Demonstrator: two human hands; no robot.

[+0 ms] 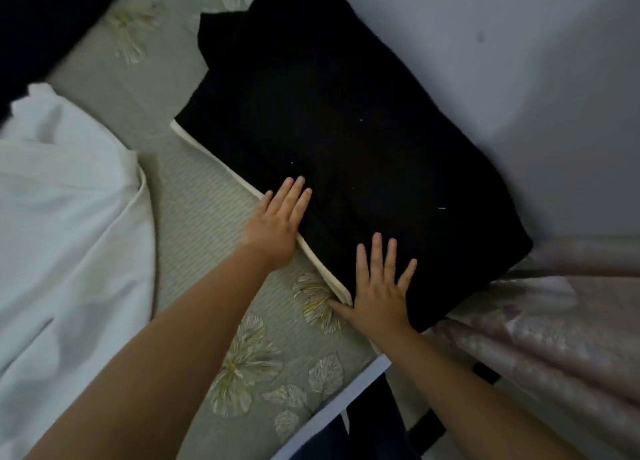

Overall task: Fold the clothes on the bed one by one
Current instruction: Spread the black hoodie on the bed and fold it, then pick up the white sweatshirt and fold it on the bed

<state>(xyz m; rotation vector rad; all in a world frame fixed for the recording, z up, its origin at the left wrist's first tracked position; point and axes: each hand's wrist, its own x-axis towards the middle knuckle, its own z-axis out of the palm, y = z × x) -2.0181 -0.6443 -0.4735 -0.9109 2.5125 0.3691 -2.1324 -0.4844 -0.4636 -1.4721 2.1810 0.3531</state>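
In the head view, both hands are lying flat, fingers straight and spread, pressing the near edge of a folded black garment (346, 141) on the bed (194, 224): left hand (277, 224) at its near-left edge, right hand (381, 286) at the near corner. A white garment (65, 217) is waiting, unfolded, at the left. The black cloth looks soft and limp, probably best lifted from underneath by its edges. No readable writing is showing.

A pale wall (502, 61) fills the view from twelve to three o'clock. A pinkish patterned curtain (554, 338) hangs at four o'clock, with a dark strap (427, 435) just beside it near six.
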